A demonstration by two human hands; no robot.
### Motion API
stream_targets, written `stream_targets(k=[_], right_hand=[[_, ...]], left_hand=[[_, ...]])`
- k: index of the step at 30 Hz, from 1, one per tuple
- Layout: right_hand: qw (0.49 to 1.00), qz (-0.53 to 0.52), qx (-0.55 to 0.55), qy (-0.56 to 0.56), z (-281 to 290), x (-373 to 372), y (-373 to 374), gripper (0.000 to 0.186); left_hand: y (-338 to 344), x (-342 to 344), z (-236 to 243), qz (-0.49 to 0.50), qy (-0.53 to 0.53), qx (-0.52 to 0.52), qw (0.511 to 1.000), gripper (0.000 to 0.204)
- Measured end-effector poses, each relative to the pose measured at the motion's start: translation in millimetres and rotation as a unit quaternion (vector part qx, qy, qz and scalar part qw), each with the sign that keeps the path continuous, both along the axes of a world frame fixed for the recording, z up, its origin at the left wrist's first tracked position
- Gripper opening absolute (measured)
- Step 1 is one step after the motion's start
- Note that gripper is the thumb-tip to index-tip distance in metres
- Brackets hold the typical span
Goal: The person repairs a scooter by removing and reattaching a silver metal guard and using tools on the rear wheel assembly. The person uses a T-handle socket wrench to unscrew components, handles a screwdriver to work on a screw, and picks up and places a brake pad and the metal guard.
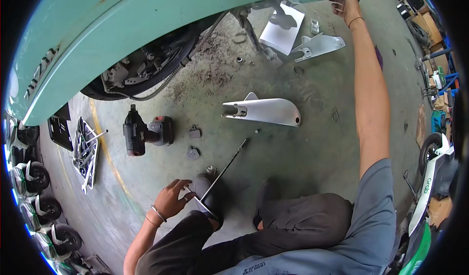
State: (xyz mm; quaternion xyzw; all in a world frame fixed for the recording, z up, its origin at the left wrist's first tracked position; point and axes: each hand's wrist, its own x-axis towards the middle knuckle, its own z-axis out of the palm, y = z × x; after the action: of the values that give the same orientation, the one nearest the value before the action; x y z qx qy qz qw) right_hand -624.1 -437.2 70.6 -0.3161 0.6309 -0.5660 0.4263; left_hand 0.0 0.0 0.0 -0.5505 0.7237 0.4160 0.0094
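Note:
My left hand (172, 198) is closed on the crossbar of a T-handle wrench (224, 170), whose long thin shaft slants up and away over the floor. My right arm is stretched far forward. At its end, my right hand (346, 7) is curled at a dark part under the mint-green scooter (122, 21); what its fingers grip is hard to make out. Between my hands lies a silver metal swingarm cover (266, 111), with a small bolt (257, 131) near it. Two brake pads (194, 153) rest left of the wrench tip.
A cordless impact wrench (141, 132) stands left of the pads. The scooter's wheel (146, 67) and dirt crumbs (207, 67) are ahead. A white sheet (283, 29) and pale bracket (320, 46) lie farther off. Loose tools fill a rack (85, 150) at left; parked scooters (36, 177) line that side.

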Motion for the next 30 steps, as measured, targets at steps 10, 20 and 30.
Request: stream_targets(k=[10,20,30], right_hand=[[0.997,0.026,0.075,0.013,-146,124,243,0.034],[0.868,0.387,0.269,-0.156,-244,330,484,0.032],[0.847,0.396,0.118,-0.334,-227,339,499,0.046]], left_hand=[[15,-10,-74,0.023,0.006,0.069,0.997,0.041],[8,-64,-140,-0.115,-0.073,-0.035,0.99,0.026],[-52,-149,-35,0.027,0.111,0.019,0.993,0.027]])
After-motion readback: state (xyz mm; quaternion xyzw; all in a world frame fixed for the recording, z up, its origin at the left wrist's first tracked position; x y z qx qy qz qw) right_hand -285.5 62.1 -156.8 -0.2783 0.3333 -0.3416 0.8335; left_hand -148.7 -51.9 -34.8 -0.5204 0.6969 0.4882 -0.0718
